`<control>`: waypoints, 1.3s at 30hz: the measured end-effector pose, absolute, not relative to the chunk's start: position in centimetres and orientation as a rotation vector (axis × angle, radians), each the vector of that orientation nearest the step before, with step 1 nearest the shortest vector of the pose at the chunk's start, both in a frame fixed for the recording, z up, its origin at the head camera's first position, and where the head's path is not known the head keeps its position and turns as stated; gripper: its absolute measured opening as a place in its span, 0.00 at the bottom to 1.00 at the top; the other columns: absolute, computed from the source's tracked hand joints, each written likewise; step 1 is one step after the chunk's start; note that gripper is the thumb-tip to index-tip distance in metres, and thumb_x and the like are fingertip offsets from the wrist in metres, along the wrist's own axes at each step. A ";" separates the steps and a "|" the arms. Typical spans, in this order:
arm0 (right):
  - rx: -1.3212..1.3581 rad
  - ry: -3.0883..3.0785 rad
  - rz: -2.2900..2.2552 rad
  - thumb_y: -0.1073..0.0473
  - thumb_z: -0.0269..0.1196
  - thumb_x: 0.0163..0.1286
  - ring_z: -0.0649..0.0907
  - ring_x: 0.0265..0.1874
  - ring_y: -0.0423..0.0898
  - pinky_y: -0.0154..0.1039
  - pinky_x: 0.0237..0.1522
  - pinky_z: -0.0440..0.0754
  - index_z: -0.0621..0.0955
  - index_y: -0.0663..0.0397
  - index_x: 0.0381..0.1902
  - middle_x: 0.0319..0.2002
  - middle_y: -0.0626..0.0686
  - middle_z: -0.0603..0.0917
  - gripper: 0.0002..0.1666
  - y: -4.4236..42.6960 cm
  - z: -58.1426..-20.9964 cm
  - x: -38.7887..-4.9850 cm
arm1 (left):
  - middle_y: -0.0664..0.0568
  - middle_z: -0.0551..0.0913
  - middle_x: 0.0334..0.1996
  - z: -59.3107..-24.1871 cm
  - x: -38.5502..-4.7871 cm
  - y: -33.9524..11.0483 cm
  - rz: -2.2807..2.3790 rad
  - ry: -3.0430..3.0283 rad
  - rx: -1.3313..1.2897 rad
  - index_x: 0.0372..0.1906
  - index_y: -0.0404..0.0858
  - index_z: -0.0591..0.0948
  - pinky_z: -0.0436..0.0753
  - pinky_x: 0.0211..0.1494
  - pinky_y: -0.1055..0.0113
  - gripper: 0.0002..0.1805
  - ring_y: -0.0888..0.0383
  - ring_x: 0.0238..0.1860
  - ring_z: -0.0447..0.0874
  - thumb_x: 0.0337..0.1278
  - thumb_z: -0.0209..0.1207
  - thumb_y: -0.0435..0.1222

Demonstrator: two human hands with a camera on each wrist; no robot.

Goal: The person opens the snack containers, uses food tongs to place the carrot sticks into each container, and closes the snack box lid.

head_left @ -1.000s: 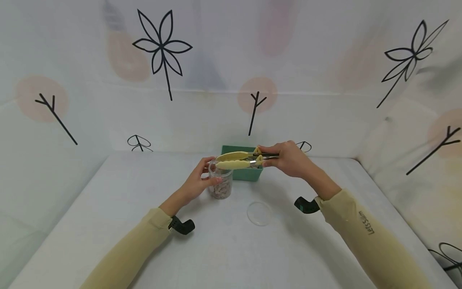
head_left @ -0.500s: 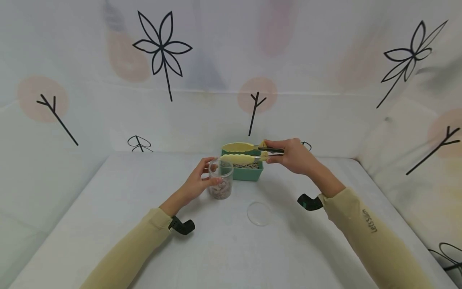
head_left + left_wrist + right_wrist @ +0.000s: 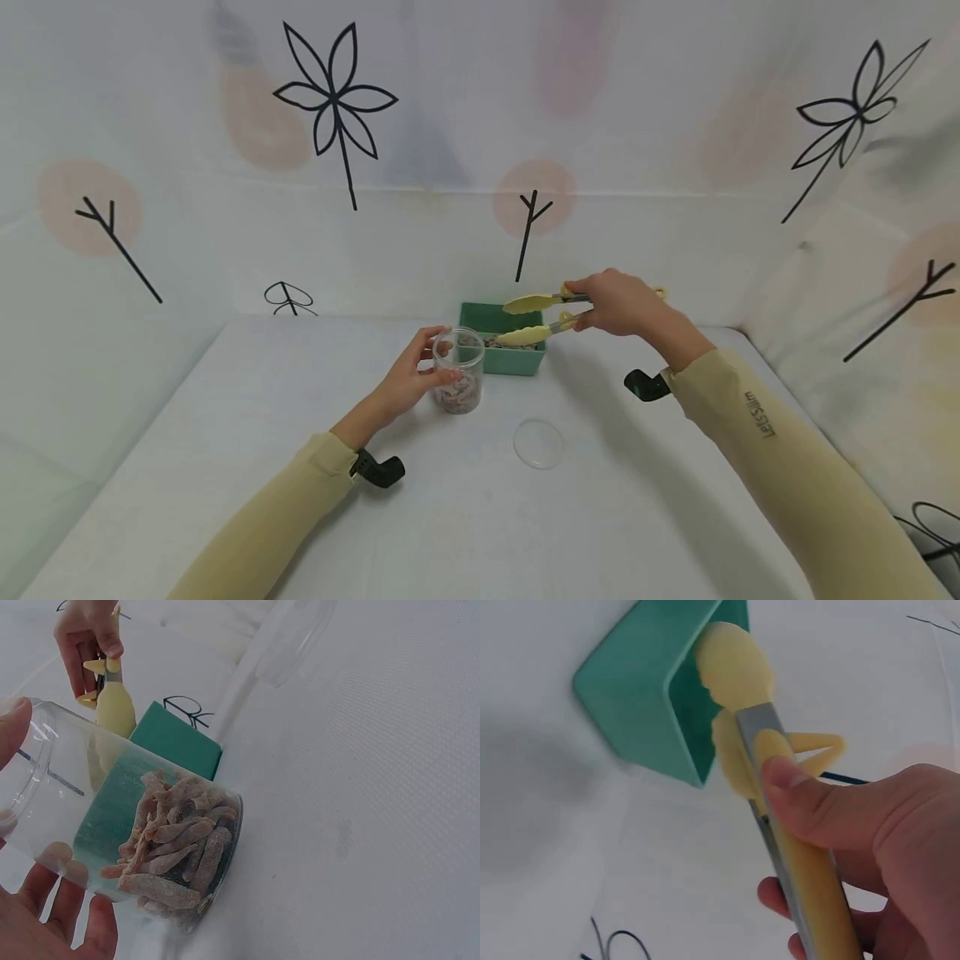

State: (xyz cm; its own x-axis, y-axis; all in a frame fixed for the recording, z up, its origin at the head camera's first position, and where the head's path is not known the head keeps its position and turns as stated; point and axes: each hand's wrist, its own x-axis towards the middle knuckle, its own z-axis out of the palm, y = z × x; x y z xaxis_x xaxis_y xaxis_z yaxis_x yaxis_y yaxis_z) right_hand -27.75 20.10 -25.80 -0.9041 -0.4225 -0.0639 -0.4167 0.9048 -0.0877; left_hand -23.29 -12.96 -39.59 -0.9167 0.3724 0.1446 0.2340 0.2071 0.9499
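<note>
Left hand (image 3: 416, 371) grips clear jar (image 3: 469, 371), upright near desk's (image 3: 480, 517) far edge, brown pieces (image 3: 176, 847) in its bottom. Right hand (image 3: 618, 304) grips yellow tongs (image 3: 527, 336), tips apart at opening of green box (image 3: 513, 362), far edge, between hands. Clear disc (image 3: 538, 443) lies nearer, right of jar.

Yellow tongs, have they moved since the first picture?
Yes: the tongs moved right in the head view, away from the clear jar, judged against the green box.
</note>
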 end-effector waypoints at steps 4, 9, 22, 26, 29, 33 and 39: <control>-0.659 2.960 0.099 0.54 0.75 0.59 0.79 0.53 0.59 0.54 0.44 0.80 0.74 0.57 0.69 0.57 0.62 0.81 0.41 19.0 -25.0 -27.7 | 0.39 0.65 0.66 -39.7 -23.3 -12.9 1.813 2.345 0.592 0.74 0.47 0.60 0.68 0.67 0.44 0.38 0.42 0.66 0.65 0.64 0.65 0.38; -0.684 2.929 0.311 0.57 0.75 0.58 0.80 0.51 0.58 0.53 0.44 0.82 0.77 0.58 0.66 0.54 0.60 0.82 0.38 17.1 -24.6 -27.5 | 0.37 0.64 0.66 -39.5 -23.2 -12.8 1.799 2.344 0.583 0.75 0.45 0.58 0.68 0.67 0.43 0.39 0.41 0.67 0.64 0.65 0.64 0.36; -0.620 2.835 0.057 0.62 0.72 0.62 0.79 0.50 0.54 0.49 0.47 0.81 0.81 0.61 0.60 0.56 0.60 0.81 0.28 15.3 -26.8 -29.9 | 0.30 0.64 0.65 -36.5 -21.6 -12.8 1.799 2.338 0.590 0.74 0.35 0.58 0.69 0.66 0.42 0.37 0.34 0.66 0.63 0.66 0.62 0.31; -0.574 2.817 -0.115 0.62 0.71 0.64 0.74 0.60 0.57 0.52 0.56 0.77 0.77 0.58 0.65 0.64 0.62 0.76 0.32 16.1 -28.0 -30.5 | 0.30 0.63 0.65 -36.2 -21.2 -12.6 1.795 2.332 0.599 0.74 0.36 0.58 0.68 0.66 0.42 0.37 0.35 0.67 0.63 0.66 0.62 0.31; -0.572 2.835 -0.179 0.62 0.71 0.63 0.73 0.58 0.57 0.52 0.56 0.76 0.76 0.56 0.67 0.63 0.62 0.77 0.34 16.6 -28.6 -30.7 | 0.31 0.63 0.66 -36.2 -21.1 -12.6 1.791 2.323 0.582 0.74 0.37 0.58 0.69 0.66 0.42 0.37 0.36 0.67 0.63 0.66 0.62 0.32; -0.630 2.864 -0.225 0.61 0.71 0.64 0.77 0.51 0.54 0.48 0.47 0.78 0.78 0.55 0.65 0.60 0.60 0.80 0.31 17.1 -29.2 -30.6 | 0.32 0.64 0.66 -36.2 -21.1 -12.6 1.782 2.326 0.557 0.75 0.38 0.58 0.70 0.63 0.41 0.37 0.37 0.67 0.63 0.66 0.62 0.33; -0.688 2.919 -0.252 0.59 0.70 0.66 0.79 0.39 0.49 0.40 0.33 0.74 0.78 0.55 0.64 0.58 0.58 0.82 0.29 17.9 -30.1 -30.2 | 0.32 0.62 0.66 -36.2 -21.0 -12.5 1.777 2.320 0.547 0.75 0.39 0.57 0.70 0.64 0.40 0.38 0.37 0.67 0.62 0.66 0.62 0.33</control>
